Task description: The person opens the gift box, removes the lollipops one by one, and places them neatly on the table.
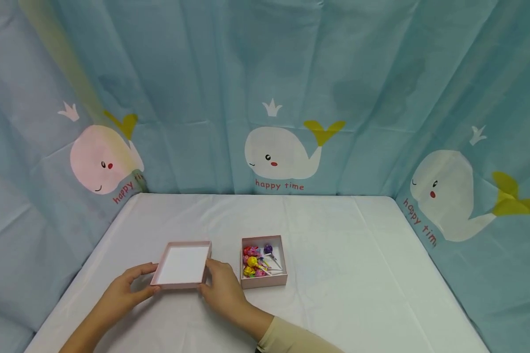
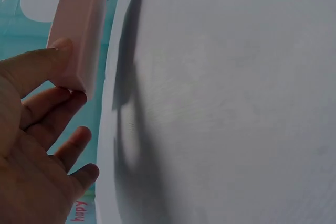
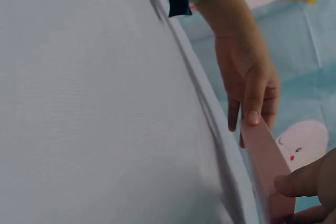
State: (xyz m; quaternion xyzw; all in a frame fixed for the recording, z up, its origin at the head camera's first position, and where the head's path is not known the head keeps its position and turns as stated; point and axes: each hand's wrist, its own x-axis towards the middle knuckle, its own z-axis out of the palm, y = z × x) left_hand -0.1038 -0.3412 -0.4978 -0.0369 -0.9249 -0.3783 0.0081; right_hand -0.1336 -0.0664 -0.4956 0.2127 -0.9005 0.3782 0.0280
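Both hands hold a shallow square pink box lid point(image 1: 183, 264), its white inside facing up toward the head camera. At its left side, my left hand point(image 1: 122, 292) grips the edge between thumb and fingers; in the left wrist view the thumb presses the pink outer wall point(image 2: 79, 30) and the lower fingers are spread. My right hand point(image 1: 224, 289) pinches the lid's right side. Just right of that hand stands a pink open box point(image 1: 265, 282) with several wrapped lollipops point(image 1: 252, 262) in it, red, yellow, pink and purple, their white sticks showing.
A white cloth point(image 1: 349, 274) covers the table, and the lid's shadow falls on it in the left wrist view. Blue curtains point(image 1: 194, 157) printed with whales hang along the back and both sides.
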